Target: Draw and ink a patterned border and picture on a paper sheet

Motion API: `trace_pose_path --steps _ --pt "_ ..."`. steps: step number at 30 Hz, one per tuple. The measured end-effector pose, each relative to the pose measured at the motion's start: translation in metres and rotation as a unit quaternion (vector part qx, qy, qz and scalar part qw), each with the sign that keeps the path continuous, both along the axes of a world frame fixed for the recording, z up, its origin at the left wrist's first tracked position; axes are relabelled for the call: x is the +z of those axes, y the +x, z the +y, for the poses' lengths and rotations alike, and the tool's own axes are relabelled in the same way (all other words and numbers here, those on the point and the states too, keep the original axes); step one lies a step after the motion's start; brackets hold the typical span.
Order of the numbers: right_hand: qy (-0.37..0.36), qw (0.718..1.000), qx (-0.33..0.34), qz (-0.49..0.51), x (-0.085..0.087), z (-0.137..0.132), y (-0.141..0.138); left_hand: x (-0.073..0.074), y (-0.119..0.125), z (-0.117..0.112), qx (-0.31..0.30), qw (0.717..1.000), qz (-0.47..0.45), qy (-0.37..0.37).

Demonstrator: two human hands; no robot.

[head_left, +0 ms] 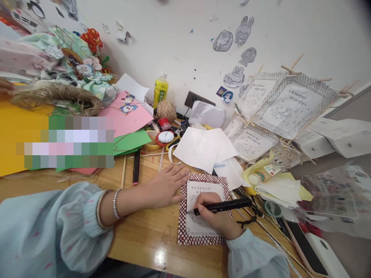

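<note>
A sheet of paper with a dark red lattice border and a line drawing under handwritten characters lies on the wooden table. My right hand grips a black marker pen, its tip at the left side of the inner white panel. Part of the drawing is hidden beneath that hand. My left hand lies flat, fingers stretched out, with the fingertips at the sheet's upper left edge. Another black marker with a red end rests on the table beyond my left wrist.
White papers lie just behind the sheet. A paper lantern on wooden sticks stands at the right, near a phone. Coloured paper, twine and a yellow bottle crowd the back and left.
</note>
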State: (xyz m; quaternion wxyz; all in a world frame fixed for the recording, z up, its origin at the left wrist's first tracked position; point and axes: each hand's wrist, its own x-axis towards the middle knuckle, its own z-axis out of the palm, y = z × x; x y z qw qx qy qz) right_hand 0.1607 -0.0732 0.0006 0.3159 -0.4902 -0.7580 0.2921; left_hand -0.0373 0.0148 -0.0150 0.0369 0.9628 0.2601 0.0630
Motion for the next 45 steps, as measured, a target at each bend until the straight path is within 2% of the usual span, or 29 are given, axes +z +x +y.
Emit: trace_pose_path --steps 21,33,42,45 --pt "-0.003 0.999 0.045 0.002 -0.0025 -0.0016 0.0021 -0.004 -0.0006 0.0006 -0.007 1.0 -0.022 -0.001" --pt "-0.007 0.998 0.057 -0.002 -0.0045 -0.0017 0.0032 0.0002 0.0 0.0003 -0.007 1.0 -0.001 -0.004" --pt "-0.031 0.995 0.091 0.03 0.0001 -0.0017 0.0009 -0.0022 -0.0008 0.0014 -0.01 1.0 -0.016 -0.014" --pt "-0.044 0.995 0.075 0.043 0.0006 -0.0018 0.0019 -0.0024 -0.0009 0.0019 -0.013 1.0 -0.02 -0.009"
